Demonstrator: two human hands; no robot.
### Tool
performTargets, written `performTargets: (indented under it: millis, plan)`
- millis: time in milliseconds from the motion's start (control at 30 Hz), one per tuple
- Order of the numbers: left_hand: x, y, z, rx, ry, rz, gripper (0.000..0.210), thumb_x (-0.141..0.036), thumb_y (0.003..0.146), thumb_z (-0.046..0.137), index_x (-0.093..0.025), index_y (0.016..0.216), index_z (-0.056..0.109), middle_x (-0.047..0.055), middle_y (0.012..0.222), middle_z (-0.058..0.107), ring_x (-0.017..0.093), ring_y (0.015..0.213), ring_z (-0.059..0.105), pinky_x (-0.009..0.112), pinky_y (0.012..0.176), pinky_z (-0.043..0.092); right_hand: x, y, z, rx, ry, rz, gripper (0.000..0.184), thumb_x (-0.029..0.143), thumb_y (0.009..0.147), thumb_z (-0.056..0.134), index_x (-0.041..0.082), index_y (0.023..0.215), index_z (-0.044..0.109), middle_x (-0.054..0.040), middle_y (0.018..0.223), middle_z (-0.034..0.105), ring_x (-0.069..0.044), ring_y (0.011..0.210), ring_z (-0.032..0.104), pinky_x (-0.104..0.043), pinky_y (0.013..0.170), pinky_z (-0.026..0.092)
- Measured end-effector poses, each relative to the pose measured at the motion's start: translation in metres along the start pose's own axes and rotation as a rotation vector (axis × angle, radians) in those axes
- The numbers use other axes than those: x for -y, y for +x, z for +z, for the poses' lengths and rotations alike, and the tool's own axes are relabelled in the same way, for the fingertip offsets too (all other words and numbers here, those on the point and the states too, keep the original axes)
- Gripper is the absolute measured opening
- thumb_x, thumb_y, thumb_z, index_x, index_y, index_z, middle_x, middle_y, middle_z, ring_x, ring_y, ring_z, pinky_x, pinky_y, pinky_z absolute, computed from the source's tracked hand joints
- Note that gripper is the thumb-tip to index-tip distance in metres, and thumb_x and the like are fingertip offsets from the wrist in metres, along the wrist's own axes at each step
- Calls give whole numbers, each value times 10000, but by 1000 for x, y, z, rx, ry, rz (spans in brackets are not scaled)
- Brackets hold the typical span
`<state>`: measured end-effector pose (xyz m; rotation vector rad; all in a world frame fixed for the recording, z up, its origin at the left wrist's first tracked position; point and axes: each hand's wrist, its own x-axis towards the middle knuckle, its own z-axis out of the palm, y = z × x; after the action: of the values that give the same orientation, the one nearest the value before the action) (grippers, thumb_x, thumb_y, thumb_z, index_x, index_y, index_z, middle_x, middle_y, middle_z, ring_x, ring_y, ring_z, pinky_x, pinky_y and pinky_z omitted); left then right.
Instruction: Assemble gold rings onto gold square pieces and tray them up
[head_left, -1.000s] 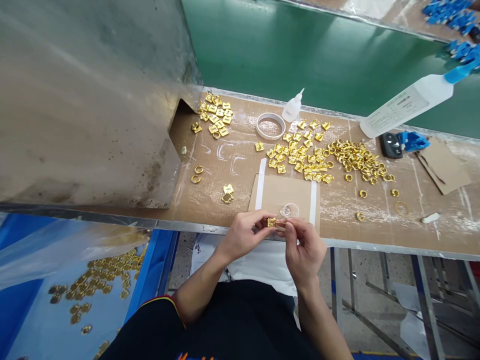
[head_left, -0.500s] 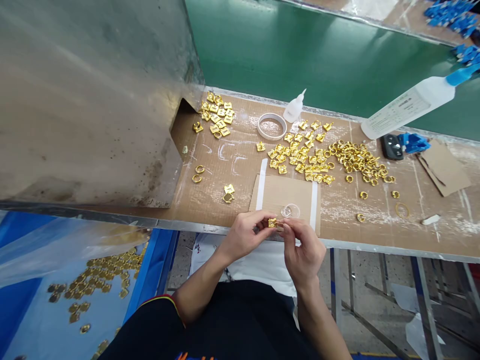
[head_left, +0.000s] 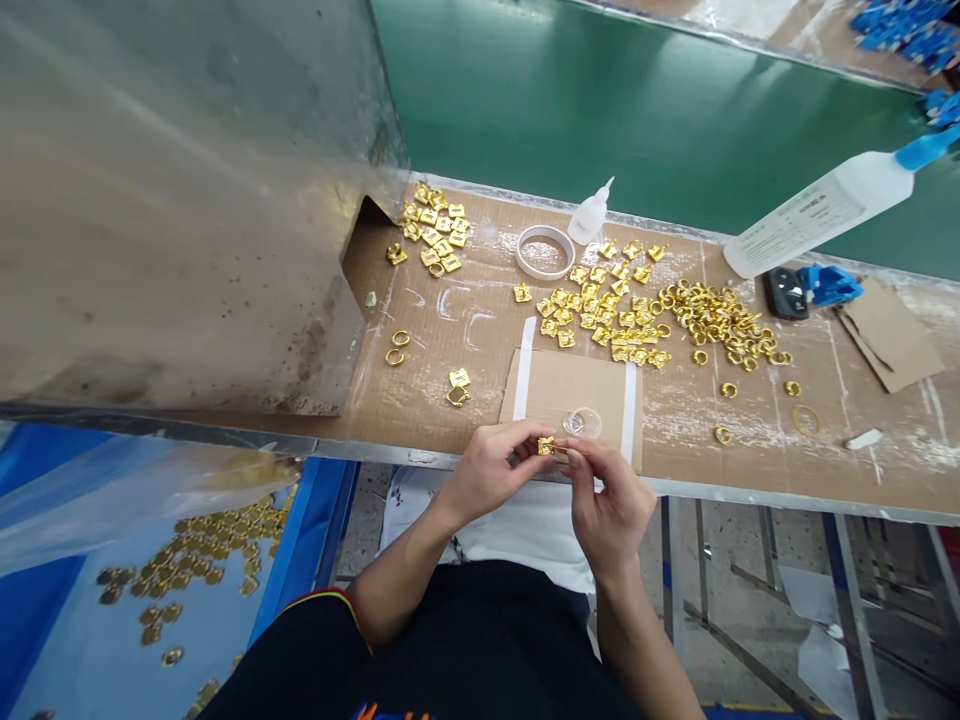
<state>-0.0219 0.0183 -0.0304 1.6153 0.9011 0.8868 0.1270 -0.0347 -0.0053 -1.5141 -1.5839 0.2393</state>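
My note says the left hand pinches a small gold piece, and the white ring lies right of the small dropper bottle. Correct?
Not quite: the head view shows the white ring left of the small dropper bottle. The left hand does pinch a small gold piece.

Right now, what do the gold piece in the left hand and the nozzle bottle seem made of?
Gold piece in the left hand: probably polished metal, as it glints, though coated plastic is possible. Nozzle bottle: likely smooth plastic, judging by its milky, translucent-looking body.
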Motion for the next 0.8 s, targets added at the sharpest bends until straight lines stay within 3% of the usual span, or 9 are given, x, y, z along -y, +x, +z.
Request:
performTargets:
  millis: [633,800]
  plan:
    - [0,0,-1,-3,3,-15,178,-287,918,683,-164,1032,744,37,808,770,133,650,687,212,600,574,-2,0,0,12,23,60,131,222,1011,572,238,963,693,-27,844,808,-160,609,754,-259,585,633]
    - [0,0,-2,-5,13,13,178,-289,928,677,-158,1029,741,37,797,758,129,648,674,206,597,562,-1,0,-1,22,59,43,117,210,1003,587,244,966,693,-24,855,810,-174,721,782,-259,630,637]
